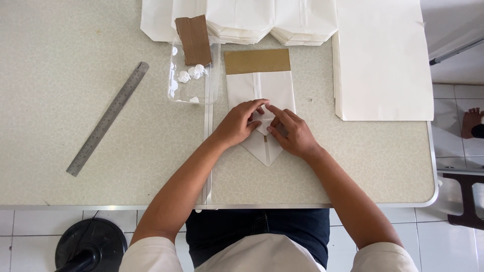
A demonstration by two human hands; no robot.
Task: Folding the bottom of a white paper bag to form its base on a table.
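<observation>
A white paper bag [259, 88] lies flat on the pale speckled table [60, 75], its folded end pointing toward me, with a brown cardboard strip [257, 61] at its far end. My left hand [238, 123] presses the folded flaps from the left, fingers spread on the paper. My right hand [291, 132] presses from the right, fingertips meeting the left hand's at the fold. The pointed tip of the fold [267, 156] shows below both hands. Neither hand grips anything.
A steel ruler [107, 119] lies diagonally at left. A clear plastic tray [194, 75] holds white paste blobs and a brown cardboard piece [193, 39]. Stacks of white bags [272, 20] line the far edge; large white sheets [383, 60] lie at right. A black round base [91, 247] stands on the floor.
</observation>
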